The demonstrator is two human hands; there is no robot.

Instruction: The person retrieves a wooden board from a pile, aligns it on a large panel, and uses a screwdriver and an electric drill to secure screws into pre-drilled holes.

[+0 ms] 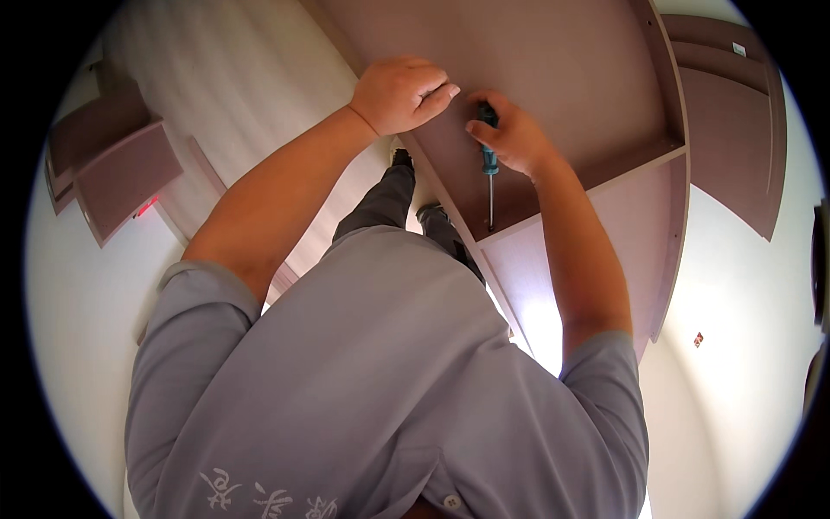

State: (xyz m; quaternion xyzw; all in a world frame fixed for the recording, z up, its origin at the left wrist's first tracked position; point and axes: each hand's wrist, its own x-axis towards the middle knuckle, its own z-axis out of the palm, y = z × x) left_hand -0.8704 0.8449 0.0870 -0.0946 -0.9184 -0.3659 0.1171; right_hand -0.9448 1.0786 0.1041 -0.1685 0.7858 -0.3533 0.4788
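Note:
My right hand (516, 137) is wrapped round the teal and black handle of a screwdriver (491, 192). Its metal shaft points toward me, and the tip meets a small dark spot at the near corner of a brown cabinet (553, 60), by the shelf edge. My left hand (405, 93) is closed, thumb against the curled fingers, over the cabinet's left edge. Whatever it holds, if anything, is hidden.
Flat brown panels (130, 177) are stacked at the left by the pale wall. More brown panels (726, 112) lean at the far right. A wall box (699, 340) shows on the right wall. My feet stand on the light floor (233, 78) beside the cabinet.

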